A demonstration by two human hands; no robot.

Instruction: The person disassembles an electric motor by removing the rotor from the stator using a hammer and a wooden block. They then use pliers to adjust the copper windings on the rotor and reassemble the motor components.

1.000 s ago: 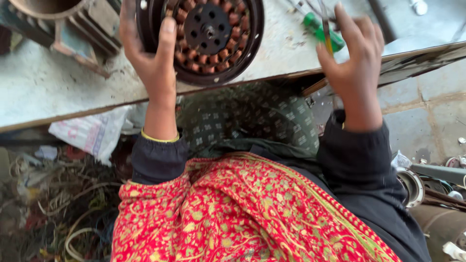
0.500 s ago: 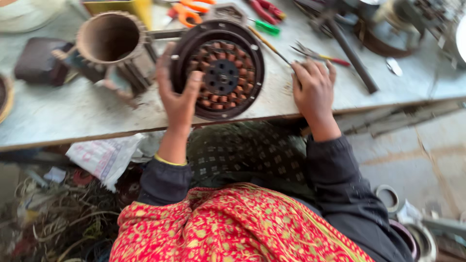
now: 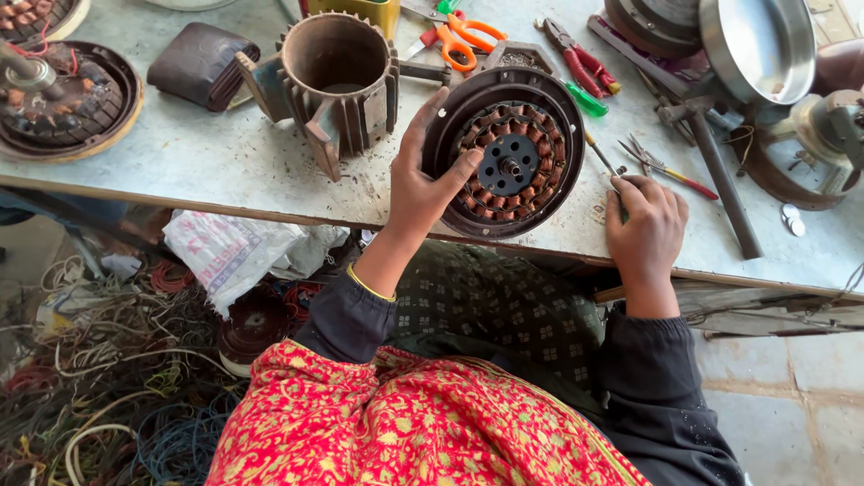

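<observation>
Worn grey bench [image 3: 225, 162], cluttered with tools and motor parts; tangle of wires [image 3: 99, 360] on floor below at left.

Round stator [image 3: 506, 151] with copper windings and black centre hub, lying flat near front edge of bench, about mid-way along. Left hand [image 3: 423, 175] spread over its left rim, thumb laid across windings, fingers open and pressing rather than gripping. Right hand [image 3: 646, 225] resting on bench just right of stator, fingers curled around thin screwdriver [image 3: 601, 155] whose shaft points up toward stator's rim; grip closed, though how tight cannot be told.

Nearby: finned cylindrical motor housing [image 3: 337, 76] standing just left of stator; orange-handled scissors [image 3: 459, 38] and red-handled pliers [image 3: 580, 54] behind; hammer [image 3: 711, 162] to right; second wound stator [image 3: 63, 99] at far left; shallow metal bowl [image 3: 756, 45] far right.

Handling judgement: stator likely heavy, rigid steel-and-copper mass, unlikely to slide easily. Outer ring looks the safe hold, both hands on opposite rims. Windings and insulation probably fragile — best kept off fingertips and tool tips. Edges possibly sharp or greasy.
</observation>
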